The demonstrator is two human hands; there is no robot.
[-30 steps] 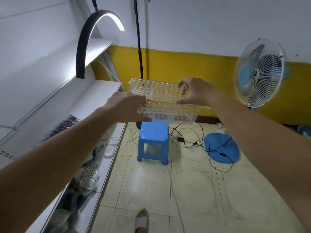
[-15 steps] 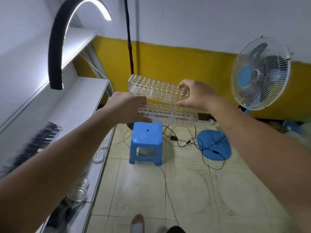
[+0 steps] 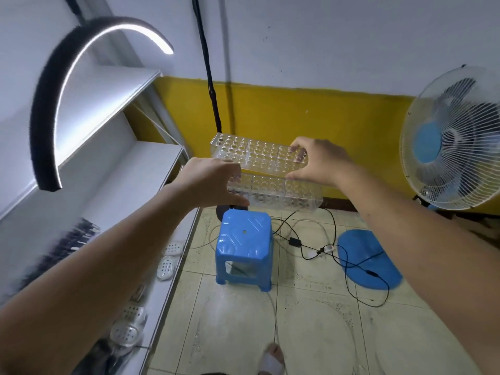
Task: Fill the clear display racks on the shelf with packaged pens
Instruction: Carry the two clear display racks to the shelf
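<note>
Pale floor tiles and a yellow-banded wall back two clear racks held in the air above a blue stool (image 3: 243,239), right of the white shelf (image 3: 140,169). The left hand (image 3: 211,182) grips the nearer rack (image 3: 292,193) at its left end, hiding that end. The right hand (image 3: 319,163) pinches the right end of the far rack (image 3: 251,155) between thumb and fingers. Lower shelf levels hold white perforated dishes (image 3: 167,263) and a dark blur, perhaps the packaged pens (image 3: 67,239)
</note>
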